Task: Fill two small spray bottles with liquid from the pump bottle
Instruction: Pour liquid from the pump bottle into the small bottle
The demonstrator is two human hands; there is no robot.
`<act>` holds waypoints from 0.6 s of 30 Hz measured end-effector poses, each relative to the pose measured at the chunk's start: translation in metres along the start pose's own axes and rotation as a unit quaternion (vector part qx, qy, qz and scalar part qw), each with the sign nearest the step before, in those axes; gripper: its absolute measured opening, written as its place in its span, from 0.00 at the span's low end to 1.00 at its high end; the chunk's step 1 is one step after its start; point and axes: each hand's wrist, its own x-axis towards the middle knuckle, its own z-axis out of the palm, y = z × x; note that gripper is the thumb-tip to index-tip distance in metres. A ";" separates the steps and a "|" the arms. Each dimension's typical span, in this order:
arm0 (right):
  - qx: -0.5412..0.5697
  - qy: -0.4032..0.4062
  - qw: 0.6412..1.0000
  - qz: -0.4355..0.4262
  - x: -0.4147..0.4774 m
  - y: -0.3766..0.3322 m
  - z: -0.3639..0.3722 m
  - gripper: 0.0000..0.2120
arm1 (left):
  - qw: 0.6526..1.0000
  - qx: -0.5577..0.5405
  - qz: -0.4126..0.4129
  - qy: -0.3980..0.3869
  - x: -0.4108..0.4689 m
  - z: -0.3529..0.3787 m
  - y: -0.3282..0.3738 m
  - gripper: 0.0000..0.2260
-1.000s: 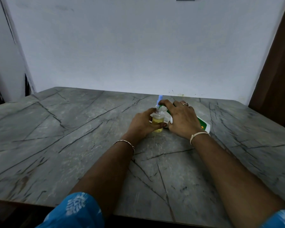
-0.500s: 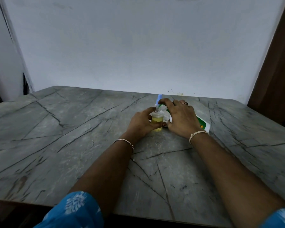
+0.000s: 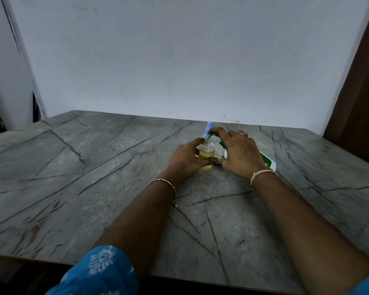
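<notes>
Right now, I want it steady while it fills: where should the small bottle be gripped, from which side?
Grip the small spray bottle round its body, from the left, as the left hand does. It stands upright on the table, its neck should stay free under the green nozzle, and the pump bottle with the right hand blocks its right side.

Small spray bottle point(image 3: 206, 155) upright, part-filled yellow; green-white pump bottle point(image 3: 268, 161) tipped beside it
</notes>
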 end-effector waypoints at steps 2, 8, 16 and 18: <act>-0.001 0.003 1.000 0.008 0.002 -0.003 -0.001 0.33 | 1.000 0.002 0.003 0.000 0.000 0.000 -0.001 0.32; -0.018 -0.001 1.000 0.002 0.002 -0.003 0.002 0.35 | 1.000 -0.003 0.003 0.001 0.001 0.001 -0.003 0.31; -0.095 -0.039 0.994 -0.021 0.000 0.003 -0.002 0.47 | 1.000 0.001 0.014 0.011 0.000 0.003 -0.003 0.31; -0.076 -0.042 0.996 -0.020 0.001 0.000 -0.003 0.47 | 1.000 0.001 0.005 0.008 0.001 0.003 -0.003 0.32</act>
